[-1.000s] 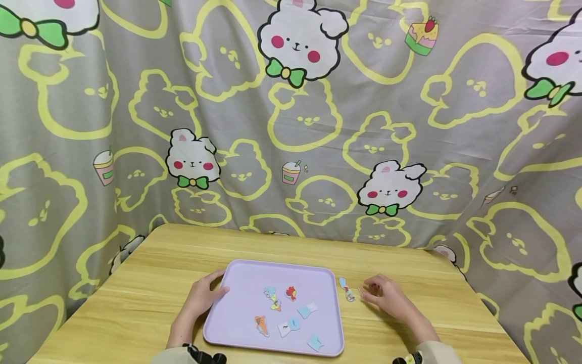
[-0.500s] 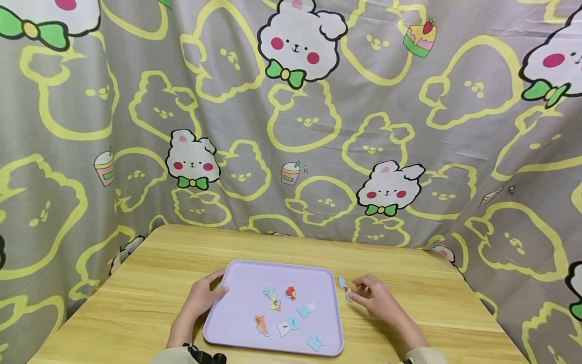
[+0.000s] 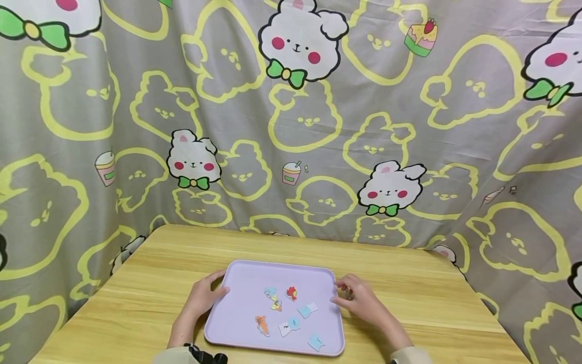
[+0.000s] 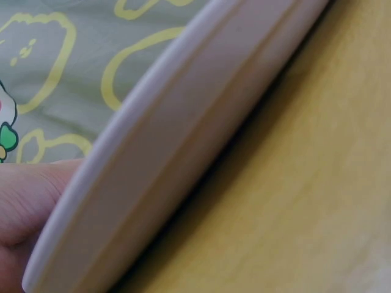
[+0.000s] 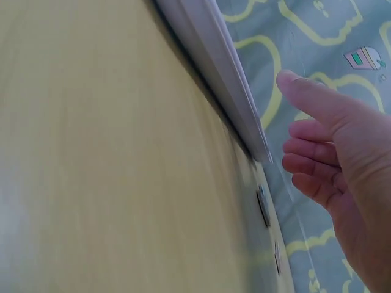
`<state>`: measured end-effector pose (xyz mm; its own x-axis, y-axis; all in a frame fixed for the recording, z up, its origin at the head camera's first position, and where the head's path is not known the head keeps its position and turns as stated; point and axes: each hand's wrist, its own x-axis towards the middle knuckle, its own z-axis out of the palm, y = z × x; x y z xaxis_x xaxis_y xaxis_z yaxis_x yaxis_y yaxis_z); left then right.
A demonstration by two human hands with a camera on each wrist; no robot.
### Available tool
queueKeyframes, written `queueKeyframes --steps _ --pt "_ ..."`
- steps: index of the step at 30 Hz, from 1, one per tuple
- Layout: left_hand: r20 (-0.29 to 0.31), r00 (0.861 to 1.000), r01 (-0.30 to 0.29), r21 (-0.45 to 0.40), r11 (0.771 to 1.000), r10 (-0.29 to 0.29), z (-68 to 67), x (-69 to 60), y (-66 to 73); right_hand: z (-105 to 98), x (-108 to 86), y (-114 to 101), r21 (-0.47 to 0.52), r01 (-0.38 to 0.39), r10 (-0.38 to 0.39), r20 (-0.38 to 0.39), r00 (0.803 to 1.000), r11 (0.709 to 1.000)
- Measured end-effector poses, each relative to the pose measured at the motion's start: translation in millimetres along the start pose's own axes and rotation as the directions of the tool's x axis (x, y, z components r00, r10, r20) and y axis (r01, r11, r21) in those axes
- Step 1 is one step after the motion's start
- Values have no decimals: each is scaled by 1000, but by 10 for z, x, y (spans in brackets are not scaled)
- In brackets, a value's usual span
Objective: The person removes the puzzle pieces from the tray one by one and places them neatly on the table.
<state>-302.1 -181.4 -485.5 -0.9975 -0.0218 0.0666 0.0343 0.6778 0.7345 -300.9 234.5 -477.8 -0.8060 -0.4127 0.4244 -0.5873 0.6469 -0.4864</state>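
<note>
A shallow lilac tray (image 3: 241, 326) lies on the table. My left hand (image 3: 201, 298) grips its left edge, thumb over the rim; the left wrist view shows the tray's outer side (image 4: 177, 134) with part of that hand behind it. Beside the right edge is my right hand (image 3: 361, 298), fingers loosely curled, thumb near the rim; in the right wrist view the thumb stretches out and nothing is held. Small flat cartoon puzzle pieces lie in the tray: an orange one (image 3: 261, 325), a red one (image 3: 291, 292), blue-and-white ones (image 3: 289, 326). Thin flat pieces (image 5: 263, 206) lie on the table beyond the tray.
The light wood table (image 3: 423, 288) extends around the tray on all sides. A grey curtain (image 3: 254, 202) with rabbit and yellow outline prints hangs behind the table and at both sides.
My right hand has moved left to the tray's right edge, now covering the loose pieces there in the head view. The left hand has kept its place on the tray.
</note>
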Motion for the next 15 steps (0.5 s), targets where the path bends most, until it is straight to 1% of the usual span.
queueKeyframes --steps 3,7,11,14,15 --pt "0 1000 2 -4 1000 -2 2 0 -1 47 35 -46 -16 22 -22 4 1000 1000" --pt "-3 1000 6 -11 1000 -6 5 0 -3 109 79 -112 -49 15 -13 31 999 999" --pt "-4 1000 7 -13 1000 -7 7 -3 -1 164 115 -174 -31 34 -31 86 996 999" --pt "-5 1000 9 -17 1000 -10 7 -5 2 198 140 -211 -24 76 -72 134 988 997" --pt "-5 1000 10 -19 1000 -10 5 -8 6 208 146 -222 -37 88 -81 151 985 995"
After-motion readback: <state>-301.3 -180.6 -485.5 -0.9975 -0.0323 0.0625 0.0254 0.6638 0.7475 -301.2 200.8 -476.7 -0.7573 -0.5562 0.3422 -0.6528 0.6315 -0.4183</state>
